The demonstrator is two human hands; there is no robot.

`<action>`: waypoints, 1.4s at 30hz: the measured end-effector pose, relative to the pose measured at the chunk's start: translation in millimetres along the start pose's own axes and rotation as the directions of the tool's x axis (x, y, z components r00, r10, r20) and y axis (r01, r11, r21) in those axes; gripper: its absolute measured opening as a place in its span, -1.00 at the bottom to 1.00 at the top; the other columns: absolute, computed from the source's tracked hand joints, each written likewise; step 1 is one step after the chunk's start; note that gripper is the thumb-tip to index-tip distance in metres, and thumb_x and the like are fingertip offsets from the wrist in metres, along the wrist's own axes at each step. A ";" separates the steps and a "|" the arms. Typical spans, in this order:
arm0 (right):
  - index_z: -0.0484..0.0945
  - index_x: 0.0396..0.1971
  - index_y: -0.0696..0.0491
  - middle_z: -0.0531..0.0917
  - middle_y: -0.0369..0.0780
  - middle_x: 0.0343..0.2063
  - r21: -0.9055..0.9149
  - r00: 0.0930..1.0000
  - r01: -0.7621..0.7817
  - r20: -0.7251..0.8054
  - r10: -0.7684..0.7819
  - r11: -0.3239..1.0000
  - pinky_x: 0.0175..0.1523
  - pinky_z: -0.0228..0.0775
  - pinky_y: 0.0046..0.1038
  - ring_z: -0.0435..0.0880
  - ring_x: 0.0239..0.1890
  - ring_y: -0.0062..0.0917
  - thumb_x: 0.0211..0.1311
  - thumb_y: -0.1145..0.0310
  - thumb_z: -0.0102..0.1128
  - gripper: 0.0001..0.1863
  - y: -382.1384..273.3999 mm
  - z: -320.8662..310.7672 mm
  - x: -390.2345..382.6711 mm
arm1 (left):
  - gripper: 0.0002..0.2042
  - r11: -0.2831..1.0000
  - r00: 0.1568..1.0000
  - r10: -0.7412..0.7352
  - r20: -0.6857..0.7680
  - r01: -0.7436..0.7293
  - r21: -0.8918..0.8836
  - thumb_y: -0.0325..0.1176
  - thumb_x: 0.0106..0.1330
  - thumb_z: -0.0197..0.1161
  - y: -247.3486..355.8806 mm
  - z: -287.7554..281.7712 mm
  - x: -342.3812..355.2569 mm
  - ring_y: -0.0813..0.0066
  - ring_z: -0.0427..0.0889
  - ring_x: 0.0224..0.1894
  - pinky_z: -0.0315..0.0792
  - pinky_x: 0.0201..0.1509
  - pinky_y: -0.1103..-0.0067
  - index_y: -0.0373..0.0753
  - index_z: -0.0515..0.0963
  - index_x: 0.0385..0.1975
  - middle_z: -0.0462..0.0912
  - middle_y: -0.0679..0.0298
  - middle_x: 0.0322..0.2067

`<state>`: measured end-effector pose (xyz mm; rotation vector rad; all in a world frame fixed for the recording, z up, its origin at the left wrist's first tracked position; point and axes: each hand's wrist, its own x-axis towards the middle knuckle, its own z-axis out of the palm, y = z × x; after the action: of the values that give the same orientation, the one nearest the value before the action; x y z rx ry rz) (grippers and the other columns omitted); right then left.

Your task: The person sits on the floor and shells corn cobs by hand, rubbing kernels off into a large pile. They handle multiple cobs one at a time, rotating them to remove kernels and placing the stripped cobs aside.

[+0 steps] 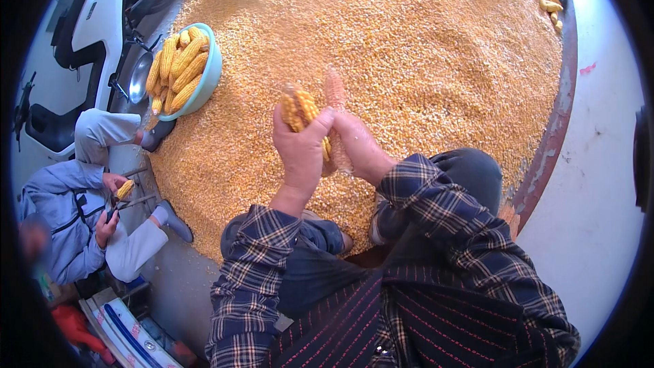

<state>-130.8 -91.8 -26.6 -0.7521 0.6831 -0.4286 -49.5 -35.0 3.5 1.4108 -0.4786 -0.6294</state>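
From the head view, I see the left hand (300, 157) wrapped around a yellow corn ear (298, 108), held upright over the heap of loose kernels (422, 48), a dark gap running down its rows. The right hand (364, 150) presses a pinkish, bare-looking cob (334, 88) close beside it; its fingers are hidden, so I can't tell how tightly it grips. I judge shelling well advanced, given the broad heap—yet this ear keeps many kernels, and the pale-green basin (213, 68) at the left holds a pile of full ears (182, 61). Ahead, I have open room over the heap. The wearer's knee (471, 172) limits the right, with the white wall (599, 109) beyond; a seated co-worker (65, 184) sits well apart, lower left.
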 end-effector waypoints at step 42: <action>0.45 -0.31 0.17 0.50 -0.29 -0.42 -0.108 1.000 -0.008 0.027 0.011 0.994 -0.30 0.35 -0.50 0.44 -0.39 -0.64 0.13 0.25 0.11 -0.72 4.3 -2.7 -4.5 | -0.89 0.960 0.995 -0.092 0.030 0.097 -0.262 -0.46 0.04 0.19 1.0 -25.8 26.9 0.51 0.52 -0.48 0.45 -0.35 0.54 -0.25 0.42 -0.45 0.50 0.29 -0.55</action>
<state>-135.3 -87.6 -29.4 -0.8552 0.6877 -0.3741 -12.4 -33.3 0.0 1.1804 -0.3285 -0.7548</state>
